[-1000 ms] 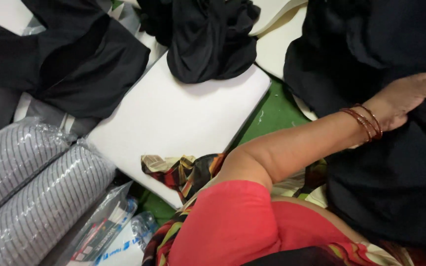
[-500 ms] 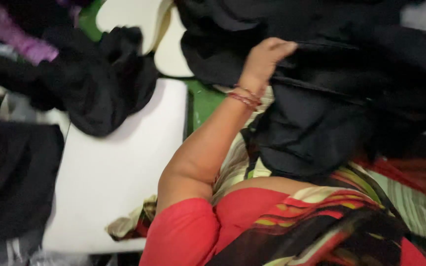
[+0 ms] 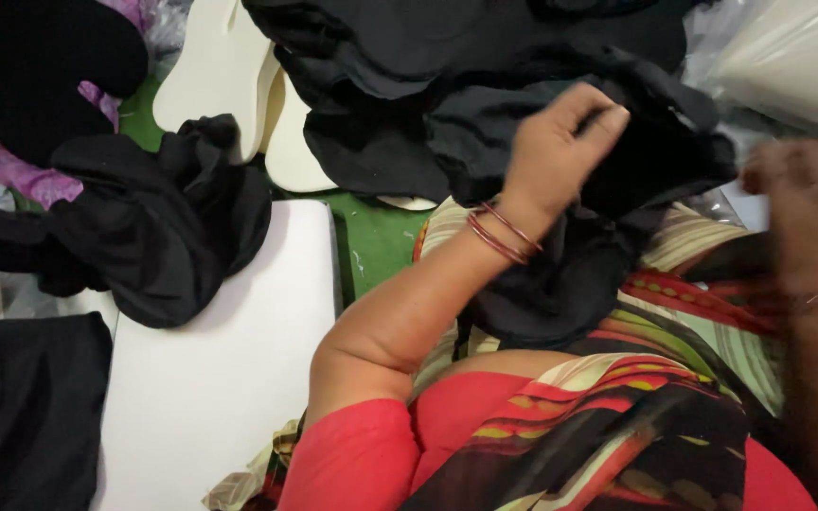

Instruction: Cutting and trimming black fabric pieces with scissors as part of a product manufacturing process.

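My left hand (image 3: 560, 142), with red bangles at the wrist, pinches a fold of black fabric (image 3: 485, 104) that lies heaped across my lap. My right hand (image 3: 802, 189) is blurred at the right edge, fingers curled near the same black cloth and a clear plastic bag (image 3: 792, 57); whether it grips anything is unclear. My red sleeve and striped garment fill the bottom of the view.
A white foam board (image 3: 229, 378) lies at the lower left with another black garment (image 3: 153, 227) bunched on its top edge. Cream foam cutouts (image 3: 229, 76) sit on a green surface (image 3: 376, 237) behind. More black cloth (image 3: 21, 416) lies at the far left.
The view has swung right and the left hand has lifted and closed on a fold of the black fabric. The right hand has come into view at the right.
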